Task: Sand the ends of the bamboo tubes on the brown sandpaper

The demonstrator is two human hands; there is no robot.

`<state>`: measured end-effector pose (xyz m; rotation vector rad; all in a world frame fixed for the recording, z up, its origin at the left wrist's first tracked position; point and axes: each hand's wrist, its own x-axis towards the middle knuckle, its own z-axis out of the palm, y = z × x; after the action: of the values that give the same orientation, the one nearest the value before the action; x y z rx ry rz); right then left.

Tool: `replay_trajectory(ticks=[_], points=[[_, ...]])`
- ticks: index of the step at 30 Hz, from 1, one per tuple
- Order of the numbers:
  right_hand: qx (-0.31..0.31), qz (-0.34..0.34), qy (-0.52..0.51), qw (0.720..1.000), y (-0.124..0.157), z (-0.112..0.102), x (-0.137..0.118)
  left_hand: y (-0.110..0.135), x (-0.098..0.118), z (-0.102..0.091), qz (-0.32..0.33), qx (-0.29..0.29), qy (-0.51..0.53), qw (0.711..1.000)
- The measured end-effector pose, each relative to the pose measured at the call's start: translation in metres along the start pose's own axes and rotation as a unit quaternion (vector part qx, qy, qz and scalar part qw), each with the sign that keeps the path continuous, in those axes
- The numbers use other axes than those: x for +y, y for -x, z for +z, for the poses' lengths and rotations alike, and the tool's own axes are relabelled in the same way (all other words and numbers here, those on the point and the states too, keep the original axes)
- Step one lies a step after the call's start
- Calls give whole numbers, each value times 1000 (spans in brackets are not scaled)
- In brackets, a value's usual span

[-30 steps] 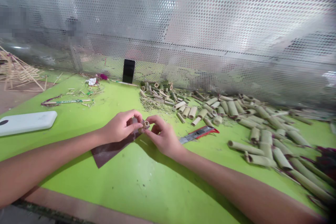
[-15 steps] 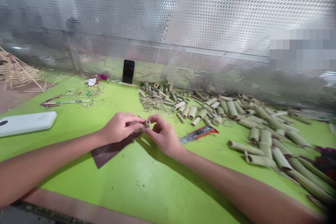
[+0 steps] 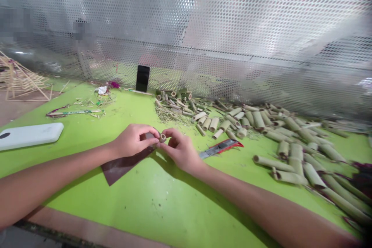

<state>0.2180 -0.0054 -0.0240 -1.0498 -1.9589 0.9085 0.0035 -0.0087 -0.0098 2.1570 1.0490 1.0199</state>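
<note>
Between my two hands is a short, hollow bamboo piece, its round open end showing. My left hand is closed, thumb and fingertips pinched on the piece's left side. From the right, my right hand pinches the same piece with its thumb and index finger. A dark brown sheet that looks like sandpaper lies under my left hand and wrist, and its upper corner shows behind the fingertips. Whether the sheet touches the bamboo is hidden by my fingers.
Right of my right hand lies a red-and-grey utility knife. Cut bamboo tubes are heaped across the back and right of the green table. A phone leans on the perforated metal screen. A white power bank-like block lies left.
My fingers have shifted very slightly around the bamboo piece, which stays in nearly the same place. The view has moved a little; nothing else on the table has changed.
</note>
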Motion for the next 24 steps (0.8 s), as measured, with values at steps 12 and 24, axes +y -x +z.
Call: replay_trajectory(ticks=[12, 24], points=[[-76, 7, -45, 996, -3, -2, 1, -3, -3, -2, 47, -51, -12, 998], [-91, 53, -97, 990, -4, -2, -6, -2, 1, 1, 0, -67, -2, 998]])
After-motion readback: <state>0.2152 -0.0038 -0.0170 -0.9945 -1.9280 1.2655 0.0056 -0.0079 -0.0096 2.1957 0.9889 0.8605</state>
